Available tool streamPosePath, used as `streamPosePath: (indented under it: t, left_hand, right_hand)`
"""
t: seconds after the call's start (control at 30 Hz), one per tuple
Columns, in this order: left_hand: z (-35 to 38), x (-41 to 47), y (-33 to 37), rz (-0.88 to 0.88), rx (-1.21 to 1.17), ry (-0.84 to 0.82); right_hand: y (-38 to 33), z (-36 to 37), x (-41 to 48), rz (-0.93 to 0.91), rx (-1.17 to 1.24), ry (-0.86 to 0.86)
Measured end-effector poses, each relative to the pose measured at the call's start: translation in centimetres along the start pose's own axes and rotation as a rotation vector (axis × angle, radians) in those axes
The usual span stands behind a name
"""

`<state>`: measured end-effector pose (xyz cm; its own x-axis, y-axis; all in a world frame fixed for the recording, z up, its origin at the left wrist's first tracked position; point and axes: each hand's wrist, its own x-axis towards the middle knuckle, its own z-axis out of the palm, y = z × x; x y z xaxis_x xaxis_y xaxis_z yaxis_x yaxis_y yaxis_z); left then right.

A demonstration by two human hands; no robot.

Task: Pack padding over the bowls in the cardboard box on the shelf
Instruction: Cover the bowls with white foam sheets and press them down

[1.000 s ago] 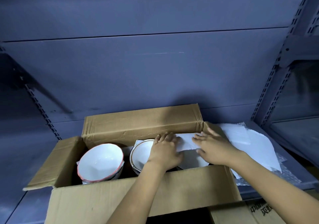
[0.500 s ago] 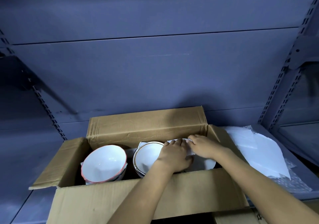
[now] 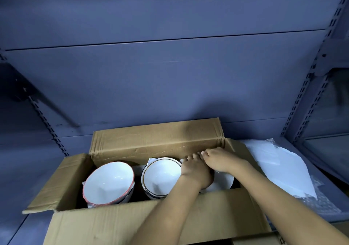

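Note:
An open cardboard box stands on the grey shelf. Inside at the left lies a stack of white bowls with a red rim. A white bowl with a gold rim sits in the middle. A white padding sheet covers the right part of the box. My left hand and my right hand rest side by side on that sheet. Their fingertips are curled together at its far edge, near the back wall of the box. What lies under the sheet is hidden.
A pile of white padding sheets lies on the shelf right of the box, on top of bubble wrap. The box's left flap hangs outward. A slotted shelf upright rises at the right.
Both hands have slid forward across the padding sheet toward the back wall of the box and drawn close together. The sheet has sunk lower into the box.

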<state>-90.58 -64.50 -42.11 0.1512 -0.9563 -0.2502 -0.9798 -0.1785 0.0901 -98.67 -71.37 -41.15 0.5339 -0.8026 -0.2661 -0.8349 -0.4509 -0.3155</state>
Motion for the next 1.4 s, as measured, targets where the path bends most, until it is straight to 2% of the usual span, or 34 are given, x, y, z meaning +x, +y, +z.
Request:
streamPosePath:
  t: [0.2,0.33,0.4,0.47,0.53,0.6,0.7,0.87,1.07,1.13,1.3,1.4]
  left_hand:
    - [-0.3,-0.6,-0.6,0.028,-0.146,0.035]
    - [-0.4,-0.7,-1.0,0.026,-0.191,0.065]
    - [-0.4,-0.7,-1.1,0.048,-0.134,0.092]
    - [-0.3,-0.9,-1.1,0.115,-0.099,0.202]
    - [0.1,-1.0,-1.0,0.201,-0.105,0.297]
    - [0.5,-1.1,-0.9,0.253,-0.123,0.244]
    - [0.5,-1.2,-1.0,0.235,-0.131,0.099]
    - [0.0,-0.9,-1.7,0.265,-0.027,0.116]
    - [0.4,-0.8,-1.4,0.265,-0.090,0.184]
    - [0.4,-0.7,-1.5,0.250,-0.100,0.198]
    - [0.7,-0.6,-1.5,0.268,-0.075,0.072]
    - [0.8,-0.4,-1.5,0.263,-0.043,0.105]
  right_hand:
    - [0.1,0.6,0.1,-0.158,-0.244,0.078]
    - [-0.1,-0.1,-0.3,-0.098,-0.164,-0.045]
    - [-0.3,-0.5,-0.7,-0.126,-0.140,0.029]
    - [0.0,-0.8,-1.7,-0.157,-0.063,0.177]
    - [0.5,-1.4,-2.9,-0.160,-0.131,0.215]
    - [1.1,-1.7,-3.9,-0.186,-0.315,0.171]
    - [2.0,-1.7,-4.4,-0.199,-0.542,0.169]
    - [2.7,-1.2,-4.0,-0.171,-0.510,0.246]
    - [3.2,-0.4,-4.4,-0.147,-0.422,0.341]
    - [3.2,-0.4,-4.7,-0.143,-0.447,0.329]
    - [2.6,-0.4,-4.6,-0.131,-0.553,0.302]
    - [2.7,-0.2,-4.1,-0.146,-0.563,0.288]
